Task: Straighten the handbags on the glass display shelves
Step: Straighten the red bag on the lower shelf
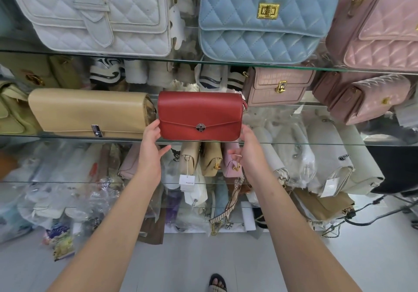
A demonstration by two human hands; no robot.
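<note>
My left hand (151, 149) and right hand (247, 153) rest open against the red bag (200, 115), one at each end; an uneven push could tip it off the shelf (316, 143).

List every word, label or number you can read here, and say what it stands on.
No text reads for certain.
White hang tag below the red handbag: one printed line, too small to read.
Colourful packet on the floor: blue lettering, blurred.
Hang tag on the right: print too faint.
</note>
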